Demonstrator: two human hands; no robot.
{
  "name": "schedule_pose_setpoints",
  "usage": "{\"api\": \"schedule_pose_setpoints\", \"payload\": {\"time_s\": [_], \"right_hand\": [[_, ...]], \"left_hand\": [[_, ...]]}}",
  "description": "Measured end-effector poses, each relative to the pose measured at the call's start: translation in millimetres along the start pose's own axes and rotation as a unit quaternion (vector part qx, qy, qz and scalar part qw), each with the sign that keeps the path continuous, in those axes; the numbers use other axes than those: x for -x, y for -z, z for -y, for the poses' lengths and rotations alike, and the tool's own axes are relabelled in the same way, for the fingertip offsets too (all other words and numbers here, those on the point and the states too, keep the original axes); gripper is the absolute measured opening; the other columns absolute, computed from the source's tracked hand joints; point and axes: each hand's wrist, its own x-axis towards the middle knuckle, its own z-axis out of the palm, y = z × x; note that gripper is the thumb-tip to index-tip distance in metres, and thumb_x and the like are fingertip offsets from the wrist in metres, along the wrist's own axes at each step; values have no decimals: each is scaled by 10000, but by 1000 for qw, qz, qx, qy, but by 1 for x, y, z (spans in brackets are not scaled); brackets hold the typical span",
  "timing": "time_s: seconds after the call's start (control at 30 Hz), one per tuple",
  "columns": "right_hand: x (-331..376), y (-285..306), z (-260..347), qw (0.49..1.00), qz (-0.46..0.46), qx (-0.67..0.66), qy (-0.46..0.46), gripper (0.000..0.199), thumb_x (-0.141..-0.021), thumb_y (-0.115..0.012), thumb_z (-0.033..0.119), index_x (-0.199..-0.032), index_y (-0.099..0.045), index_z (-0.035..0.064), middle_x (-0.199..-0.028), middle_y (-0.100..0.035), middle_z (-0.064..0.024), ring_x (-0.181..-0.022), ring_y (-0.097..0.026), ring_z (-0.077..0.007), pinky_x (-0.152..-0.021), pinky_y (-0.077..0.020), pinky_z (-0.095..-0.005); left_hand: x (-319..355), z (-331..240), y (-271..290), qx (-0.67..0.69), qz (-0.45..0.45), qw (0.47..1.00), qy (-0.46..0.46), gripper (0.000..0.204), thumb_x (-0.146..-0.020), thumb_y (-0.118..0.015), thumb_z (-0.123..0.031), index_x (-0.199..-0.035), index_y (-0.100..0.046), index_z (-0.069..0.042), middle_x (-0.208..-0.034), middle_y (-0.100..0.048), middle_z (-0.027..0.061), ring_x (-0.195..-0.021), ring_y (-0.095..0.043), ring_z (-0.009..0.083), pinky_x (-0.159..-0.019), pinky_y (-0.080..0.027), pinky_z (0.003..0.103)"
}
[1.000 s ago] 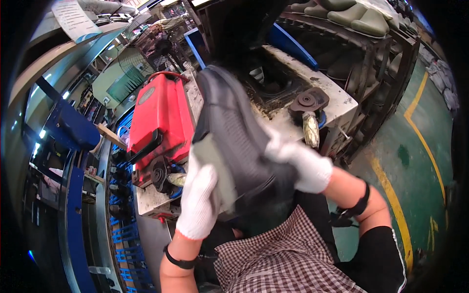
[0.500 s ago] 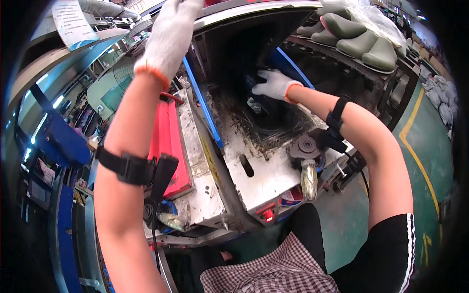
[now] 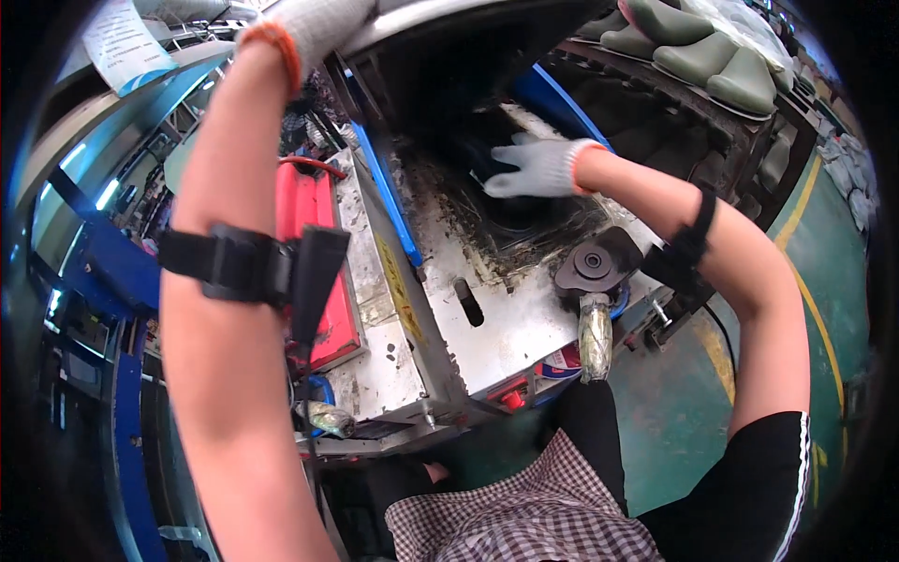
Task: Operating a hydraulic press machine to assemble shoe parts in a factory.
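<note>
My left hand (image 3: 316, 26), in a white knit glove with an orange cuff, reaches up to the pale edge of the raised dark machine cover (image 3: 478, 56). Its fingers run into the top of the picture, so their grip is hidden. My right hand (image 3: 536, 169), gloved the same way, is spread under the cover with fingers stretched apart. Beneath it lies a black, shiny form (image 3: 501, 206) in the machine's recess; its kind is lost in shadow. Whether the right fingertips touch it I cannot tell. Around the recess is a stained white machine top (image 3: 492, 328).
Blue bars (image 3: 389, 201) flank the recess. A round dark fitting with a tape-wrapped handle (image 3: 595, 337) sits at the front right. Left stands a red block (image 3: 328, 318). Green clogs (image 3: 698, 61) fill a rack at the far right. A red button (image 3: 512, 400) is on the front.
My right hand has come slightly nearer and turned flatter, fingers still spread. My left hand appears farther left and higher, its fingers now cut off by the picture's edge. The whole view has shifted slightly.
</note>
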Motion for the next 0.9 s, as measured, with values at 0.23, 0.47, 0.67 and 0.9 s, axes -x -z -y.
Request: {"api": "schedule_pose_setpoints", "payload": {"time_s": [0.23,0.47,0.67,0.9], "right_hand": [[179,-28,41,956,-209,-89,185,402,-893,-710,281,-1221,-701,50,-1121,-697,-167,-1088,-649,-357,-1007,-500,-474],[223,-94,71,928,-298,-36,221,361,-832,-762,261,-1158,-704,115,-1120,-699,-94,-1230,-613,-329,-1134,-393,-607],[227,-99,63,892,-378,-28,246,316,-662,-709,86,-976,-691,117,-1043,-702,-55,-1131,-658,-303,-1036,-476,-572],[223,-92,4,808,-561,22,180,372,-756,-604,-23,-1109,-678,71,-1082,-711,-138,-1048,-681,-353,-948,-508,-523]], "left_hand": [[97,-59,-60,181,30,975,127,639,-930,-501,-227,-1538,-428,-45,-1209,-687,318,-1133,-656,498,-1024,-505,513],[199,-123,-110,124,58,973,183,696,-911,-559,-118,-1567,-342,-37,-1102,-710,284,-902,-720,436,-820,-569,524],[240,-145,-153,75,104,967,219,766,-858,-626,-95,-1571,-365,0,-1286,-662,211,-1120,-652,374,-1025,-494,468],[262,-125,-175,104,-48,979,169,723,-851,-579,-64,-1542,-402,56,-1471,-559,254,-1269,-583,425,-1154,-402,490]]}}
